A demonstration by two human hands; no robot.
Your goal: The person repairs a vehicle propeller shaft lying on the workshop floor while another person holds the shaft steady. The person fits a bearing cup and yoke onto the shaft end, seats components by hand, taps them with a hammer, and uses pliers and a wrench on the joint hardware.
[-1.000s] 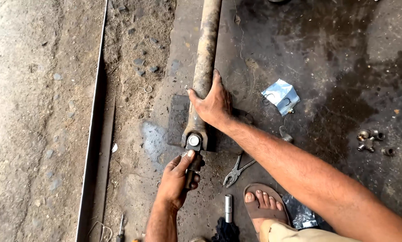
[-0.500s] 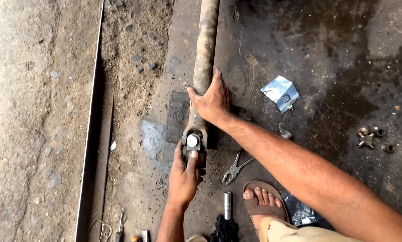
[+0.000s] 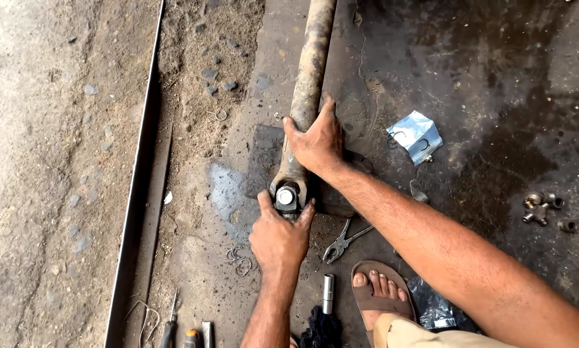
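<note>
The rusty shaft point(image 3: 310, 84) runs out of view past the top edge; its far end is not visible. The right hand point(image 3: 316, 140) covers part of the shaft, and the left hand point(image 3: 278, 237) masks the underside of the yoke end point(image 3: 287, 194). Both forearms are cut off at the bottom edge. Screwdrivers point(image 3: 180, 328) near the bottom edge show only partly. Small fittings point(image 3: 539, 207) on the floor toward its right edge are too small to identify. The crumpled bag point(image 3: 433, 308) lies partly behind the arm.
</note>
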